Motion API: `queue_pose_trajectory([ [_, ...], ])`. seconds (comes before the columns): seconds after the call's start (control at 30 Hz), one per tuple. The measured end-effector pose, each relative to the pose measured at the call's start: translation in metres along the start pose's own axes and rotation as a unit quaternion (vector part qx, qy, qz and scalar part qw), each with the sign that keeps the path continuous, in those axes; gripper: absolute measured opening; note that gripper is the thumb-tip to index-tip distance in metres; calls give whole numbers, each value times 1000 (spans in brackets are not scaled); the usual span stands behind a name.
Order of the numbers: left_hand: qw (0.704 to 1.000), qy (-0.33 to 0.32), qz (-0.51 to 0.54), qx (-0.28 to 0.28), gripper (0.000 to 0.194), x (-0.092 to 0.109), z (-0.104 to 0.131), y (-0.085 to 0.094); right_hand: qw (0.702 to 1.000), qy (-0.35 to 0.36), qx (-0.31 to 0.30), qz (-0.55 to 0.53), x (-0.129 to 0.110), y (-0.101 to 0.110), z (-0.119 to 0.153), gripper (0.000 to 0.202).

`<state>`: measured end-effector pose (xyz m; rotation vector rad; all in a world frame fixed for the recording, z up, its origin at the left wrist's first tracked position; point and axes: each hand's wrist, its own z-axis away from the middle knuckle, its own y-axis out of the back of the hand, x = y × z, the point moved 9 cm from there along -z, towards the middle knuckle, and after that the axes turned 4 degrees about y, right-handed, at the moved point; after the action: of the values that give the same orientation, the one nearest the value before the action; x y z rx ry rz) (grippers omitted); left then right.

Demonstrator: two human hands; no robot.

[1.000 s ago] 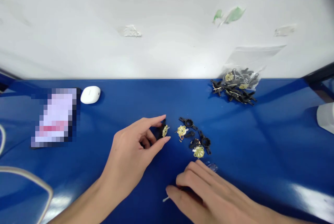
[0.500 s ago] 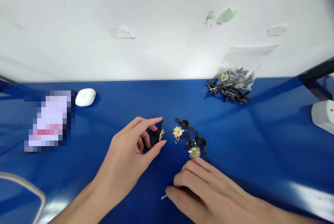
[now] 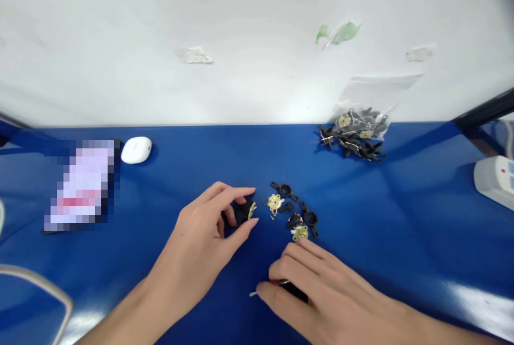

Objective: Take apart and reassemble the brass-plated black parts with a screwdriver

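My left hand is curled round a small black part with a brass-coloured plate on its right side. Its thumb and index fingertips stay apart, and the other fingers partly hide the part. In my right hand is a thin tool with a pale tip pointing left; something dark shows in the palm, and the rest is covered. Just beyond the right fingers lies a brass plate. Near it are another brass plate, a black ring bracket, a second black bracket and a small black piece.
A clear plastic bag of black and brass parts leans on the white wall, with a pile of black parts before it. At left are a blurred-out phone, a white case and a cable. A white device stands far right.
The view has shifted slightly. Both hands keep nearly the same pose; a little more of the dark item inside my right hand now shows.
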<state>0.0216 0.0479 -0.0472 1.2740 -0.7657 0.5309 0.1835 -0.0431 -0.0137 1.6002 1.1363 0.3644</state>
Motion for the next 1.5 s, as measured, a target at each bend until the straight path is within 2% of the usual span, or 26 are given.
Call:
queue_pose_trajectory([
  [0.17,1000,2,1,-1,33,2,1,1,999,-8,-30,-26,2,-13,11,20],
  [0.3,1000,-2,-6,-4,33,3,2,1,997,-12,-65,-44,3,-21,17,22],
  [0.6,1000,-2,-1,-5,32,1,1,-1,999,-21,-8,-25,3,-11,12,26],
  [0.7,1000,-6,-2,-9,32,1,1,-2,999,-20,-10,-31,0,-10,8,32],
  [0.83,1000,-2,-6,-13,34,1,1,-3,999,-13,38,13,-8,0,5,46],
  [0.9,1000,-3,-5,-7,35,1,1,-2,999,-15,30,10,-8,-2,7,49],
  [1.03,1000,-24,3,5,32,5,2,0,999,-23,-17,-42,-2,-14,13,39],
  [1.2,997,-72,-31,21,31,14,8,1,997,-12,-24,-75,-2,-22,18,29],
  [1.3,996,-77,-48,26,33,13,11,0,996,-11,-36,-79,-1,-25,19,28],
  [1.5,994,-71,-76,37,32,11,9,-1,998,-12,6,-63,5,-18,13,22],
])
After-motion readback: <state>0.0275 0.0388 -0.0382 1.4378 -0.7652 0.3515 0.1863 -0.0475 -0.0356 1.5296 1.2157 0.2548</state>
